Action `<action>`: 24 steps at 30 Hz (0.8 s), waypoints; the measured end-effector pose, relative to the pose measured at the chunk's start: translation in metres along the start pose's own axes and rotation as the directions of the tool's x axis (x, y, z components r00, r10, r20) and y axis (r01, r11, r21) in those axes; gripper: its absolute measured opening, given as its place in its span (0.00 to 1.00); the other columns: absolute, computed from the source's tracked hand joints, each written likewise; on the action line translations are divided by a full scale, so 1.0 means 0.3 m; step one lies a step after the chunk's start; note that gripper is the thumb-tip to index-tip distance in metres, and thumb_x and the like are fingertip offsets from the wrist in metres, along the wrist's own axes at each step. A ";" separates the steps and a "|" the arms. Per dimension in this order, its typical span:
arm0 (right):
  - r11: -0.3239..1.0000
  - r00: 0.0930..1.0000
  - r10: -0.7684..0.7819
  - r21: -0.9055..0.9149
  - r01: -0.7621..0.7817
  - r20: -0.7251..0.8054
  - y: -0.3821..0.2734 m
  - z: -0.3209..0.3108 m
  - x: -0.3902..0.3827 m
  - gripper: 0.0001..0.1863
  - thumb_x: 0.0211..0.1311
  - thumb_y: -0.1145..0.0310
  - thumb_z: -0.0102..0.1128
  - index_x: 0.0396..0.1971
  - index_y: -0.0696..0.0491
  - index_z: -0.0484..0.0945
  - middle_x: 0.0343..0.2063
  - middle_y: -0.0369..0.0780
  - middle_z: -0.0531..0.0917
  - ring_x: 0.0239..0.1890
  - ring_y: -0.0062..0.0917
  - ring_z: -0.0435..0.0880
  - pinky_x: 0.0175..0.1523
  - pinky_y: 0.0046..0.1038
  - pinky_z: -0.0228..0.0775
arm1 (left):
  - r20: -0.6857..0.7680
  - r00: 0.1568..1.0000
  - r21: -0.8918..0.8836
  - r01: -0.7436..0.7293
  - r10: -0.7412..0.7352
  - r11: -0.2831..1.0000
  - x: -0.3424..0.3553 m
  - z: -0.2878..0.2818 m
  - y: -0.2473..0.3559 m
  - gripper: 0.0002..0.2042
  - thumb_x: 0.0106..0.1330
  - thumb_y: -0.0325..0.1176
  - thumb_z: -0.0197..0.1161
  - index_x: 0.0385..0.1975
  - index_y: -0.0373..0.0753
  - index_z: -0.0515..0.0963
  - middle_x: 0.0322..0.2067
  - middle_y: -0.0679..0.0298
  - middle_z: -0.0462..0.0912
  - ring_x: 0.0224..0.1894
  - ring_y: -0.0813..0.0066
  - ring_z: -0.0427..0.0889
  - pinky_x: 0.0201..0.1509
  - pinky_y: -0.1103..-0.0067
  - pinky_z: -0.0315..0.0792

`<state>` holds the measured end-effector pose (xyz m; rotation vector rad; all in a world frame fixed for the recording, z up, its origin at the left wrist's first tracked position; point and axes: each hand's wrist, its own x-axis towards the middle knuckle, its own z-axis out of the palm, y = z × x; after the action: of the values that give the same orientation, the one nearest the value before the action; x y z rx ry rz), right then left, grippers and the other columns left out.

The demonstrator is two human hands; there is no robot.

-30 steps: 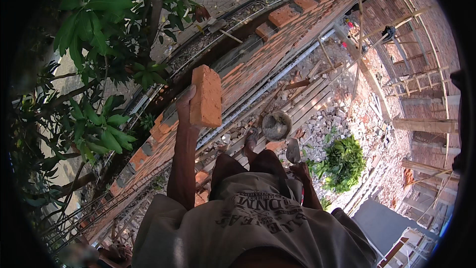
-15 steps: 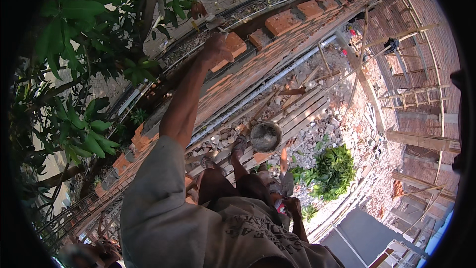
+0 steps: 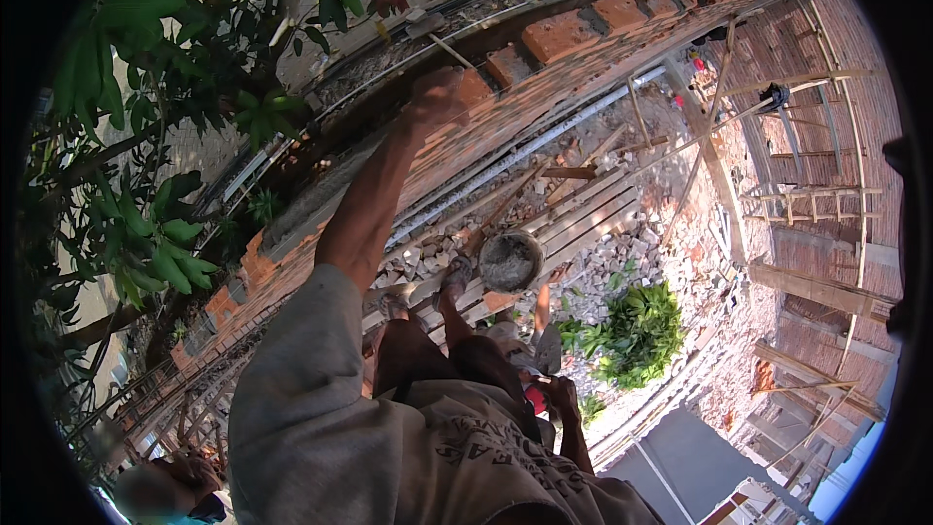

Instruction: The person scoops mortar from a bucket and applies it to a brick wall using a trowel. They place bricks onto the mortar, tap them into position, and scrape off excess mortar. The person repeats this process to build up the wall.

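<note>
My left hand (image 3: 434, 102) is stretched out to the top of the brick wall (image 3: 505, 131). Its fingers are closed over an orange brick (image 3: 474, 89), largely covered by the hand, which sits at the end of the laid row beside a smaller brick (image 3: 507, 66). My right hand (image 3: 560, 392) is low beside my body, closed round what appears to be a trowel, whose grey blade (image 3: 548, 350) points up in the picture. Near my feet stands a round bucket (image 3: 510, 262) with grey mortar in it.
I stand on wooden planks (image 3: 593, 221) above broken rubble (image 3: 428, 258). A leafy tree (image 3: 165, 243) crowds the wall's left side. Another person's arm (image 3: 541, 309) shows below the planks; a further person (image 3: 160, 491) is at lower left. Bamboo poles (image 3: 714, 87) cross at right.
The brick in my left hand has moved slightly right and up against the row, and the hand now covers more of it. My right hand with the trowel has shifted slightly.
</note>
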<state>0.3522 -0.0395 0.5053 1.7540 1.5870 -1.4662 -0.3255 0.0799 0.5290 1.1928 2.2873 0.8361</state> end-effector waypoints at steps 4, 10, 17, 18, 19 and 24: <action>0.978 0.999 -0.012 -0.206 0.018 0.031 -0.090 -0.017 0.095 0.18 0.51 0.58 0.66 0.20 0.59 0.75 0.14 0.43 0.75 0.16 0.25 0.77 0.18 0.32 0.67 | 0.074 0.994 -0.141 -0.071 0.082 0.987 0.013 0.010 -0.061 0.40 0.42 0.36 0.73 0.58 0.28 0.65 0.53 0.44 0.73 0.56 0.56 0.73 0.61 0.73 0.65; 0.999 0.999 0.014 0.039 -0.015 0.043 -0.358 -0.050 0.080 0.15 0.50 0.64 0.64 0.27 0.62 0.75 0.21 0.42 0.81 0.24 0.26 0.83 0.28 0.30 0.74 | 0.101 0.985 0.072 -0.146 0.139 0.987 -0.029 -0.098 -0.115 0.20 0.43 0.41 0.73 0.31 0.35 0.77 0.29 0.51 0.78 0.34 0.52 0.79 0.40 0.65 0.73; 0.792 0.839 -0.535 -0.407 0.456 -0.101 -0.690 0.034 0.138 0.24 0.51 0.66 0.62 0.47 0.60 0.68 0.28 0.52 0.79 0.28 0.46 0.79 0.32 0.39 0.70 | -0.003 0.989 0.118 -0.149 0.151 0.982 -0.064 -0.069 -0.096 0.15 0.46 0.38 0.65 0.32 0.36 0.79 0.30 0.47 0.81 0.33 0.47 0.81 0.38 0.60 0.75; 0.808 0.799 -0.571 -0.303 0.506 -0.187 -0.733 0.056 0.136 0.24 0.52 0.67 0.61 0.48 0.59 0.66 0.31 0.55 0.78 0.31 0.52 0.78 0.34 0.42 0.69 | -0.059 0.982 0.129 -0.170 0.179 0.977 -0.067 -0.062 -0.101 0.14 0.46 0.37 0.63 0.31 0.36 0.79 0.28 0.48 0.82 0.31 0.47 0.81 0.37 0.60 0.75; 0.771 0.743 -0.630 -0.297 0.563 -0.227 -0.783 0.071 0.142 0.23 0.53 0.67 0.60 0.47 0.58 0.66 0.33 0.56 0.77 0.33 0.52 0.78 0.35 0.43 0.69 | -0.118 0.965 0.108 -0.221 0.233 0.969 -0.069 -0.056 -0.106 0.13 0.46 0.37 0.64 0.30 0.36 0.79 0.28 0.48 0.81 0.31 0.47 0.81 0.37 0.60 0.75; 0.642 0.766 -0.641 -0.576 0.507 -0.041 -1.070 0.061 0.216 0.18 0.55 0.71 0.55 0.46 0.59 0.66 0.33 0.57 0.78 0.36 0.53 0.78 0.36 0.48 0.65 | -0.089 0.970 0.104 -0.216 0.225 0.971 -0.077 -0.048 -0.114 0.21 0.48 0.36 0.68 0.41 0.34 0.77 0.32 0.49 0.80 0.36 0.49 0.80 0.38 0.61 0.73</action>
<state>0.0504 0.0773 0.5591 1.1568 2.5667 -0.8626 -0.3418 0.0407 0.5183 1.5011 2.3248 0.8932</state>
